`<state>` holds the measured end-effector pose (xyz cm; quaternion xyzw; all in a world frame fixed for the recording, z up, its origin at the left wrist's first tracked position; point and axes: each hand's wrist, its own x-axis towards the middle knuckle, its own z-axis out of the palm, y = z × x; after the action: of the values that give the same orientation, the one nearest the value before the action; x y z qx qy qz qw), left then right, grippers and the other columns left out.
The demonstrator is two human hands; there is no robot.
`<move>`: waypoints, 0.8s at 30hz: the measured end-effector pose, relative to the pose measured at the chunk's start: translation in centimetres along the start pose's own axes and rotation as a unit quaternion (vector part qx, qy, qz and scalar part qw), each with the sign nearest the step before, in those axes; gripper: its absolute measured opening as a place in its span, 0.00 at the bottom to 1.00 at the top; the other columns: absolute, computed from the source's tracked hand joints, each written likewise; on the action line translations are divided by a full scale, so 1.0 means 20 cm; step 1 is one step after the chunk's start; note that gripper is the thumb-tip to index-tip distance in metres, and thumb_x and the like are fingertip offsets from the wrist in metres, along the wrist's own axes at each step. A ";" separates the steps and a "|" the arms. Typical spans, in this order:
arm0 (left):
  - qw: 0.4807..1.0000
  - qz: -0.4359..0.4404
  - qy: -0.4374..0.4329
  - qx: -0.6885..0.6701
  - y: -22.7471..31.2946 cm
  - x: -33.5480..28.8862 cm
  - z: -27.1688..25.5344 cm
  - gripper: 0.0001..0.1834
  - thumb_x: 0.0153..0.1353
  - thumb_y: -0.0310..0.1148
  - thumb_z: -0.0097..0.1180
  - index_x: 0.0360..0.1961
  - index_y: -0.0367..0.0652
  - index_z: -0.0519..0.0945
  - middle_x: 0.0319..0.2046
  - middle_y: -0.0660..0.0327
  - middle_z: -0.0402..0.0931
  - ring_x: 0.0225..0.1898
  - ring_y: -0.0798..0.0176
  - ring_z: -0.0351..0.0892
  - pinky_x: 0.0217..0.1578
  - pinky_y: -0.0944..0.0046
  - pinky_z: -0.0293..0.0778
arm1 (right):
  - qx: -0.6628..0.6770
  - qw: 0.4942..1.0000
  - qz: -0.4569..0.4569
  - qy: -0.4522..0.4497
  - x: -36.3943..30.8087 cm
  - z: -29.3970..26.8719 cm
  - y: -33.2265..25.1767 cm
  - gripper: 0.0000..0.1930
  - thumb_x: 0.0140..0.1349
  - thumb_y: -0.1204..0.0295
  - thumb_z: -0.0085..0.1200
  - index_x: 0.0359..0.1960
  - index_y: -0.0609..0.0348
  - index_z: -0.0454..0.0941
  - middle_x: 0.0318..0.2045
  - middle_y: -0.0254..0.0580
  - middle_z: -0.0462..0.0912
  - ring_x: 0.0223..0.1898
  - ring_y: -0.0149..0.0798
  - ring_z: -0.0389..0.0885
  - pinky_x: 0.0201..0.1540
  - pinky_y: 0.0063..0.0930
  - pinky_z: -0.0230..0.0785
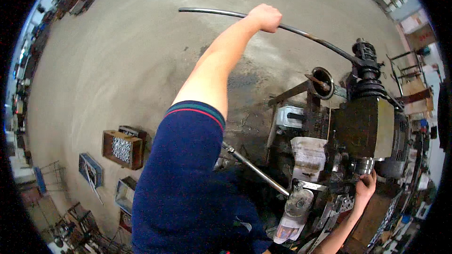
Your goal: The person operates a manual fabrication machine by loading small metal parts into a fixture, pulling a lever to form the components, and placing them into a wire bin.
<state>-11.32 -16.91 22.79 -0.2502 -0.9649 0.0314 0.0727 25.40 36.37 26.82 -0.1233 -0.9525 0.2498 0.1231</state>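
My left hand (pixel 266 18) is closed in a fist around a long metal bar (pixel 308 35), between its free end and its right end. That right end meets a dark, greasy spindle assembly (pixel 367 68) on top of a machine (pixel 372 124). Lower right, my right hand (pixel 366 186) is up against a shiny metal cylinder (pixel 364 165) at the machine's near side. Its fingers are curled, and what they hold, if anything, is hidden. A second metal bar (pixel 256 168) slants down toward a round metal part (pixel 299 202) on the machine.
A handwheel (pixel 322 83) sticks out left of the machine. Printed paper (pixel 309 157) lies on the machine's bed, near a pale plastic container (pixel 289 116). On the floor at left stand a wooden box of small metal pieces (pixel 123 149) and a blue tray (pixel 91 170).
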 end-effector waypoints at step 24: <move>0.868 0.001 0.169 -0.467 0.77 -0.23 0.16 0.19 0.51 0.37 0.54 0.42 0.36 0.75 0.34 0.52 0.78 0.36 0.59 0.78 0.38 0.61 0.72 | -0.044 0.959 0.230 0.159 -1.33 -0.45 -0.16 0.19 0.33 0.80 0.48 0.34 0.64 0.78 0.25 0.48 0.78 0.28 0.45 0.77 0.37 0.31 0.69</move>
<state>-0.58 -5.79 17.63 -0.2571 -0.8396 -0.4658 0.1095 52.50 29.72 31.51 -0.3828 -0.8764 0.2064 0.2068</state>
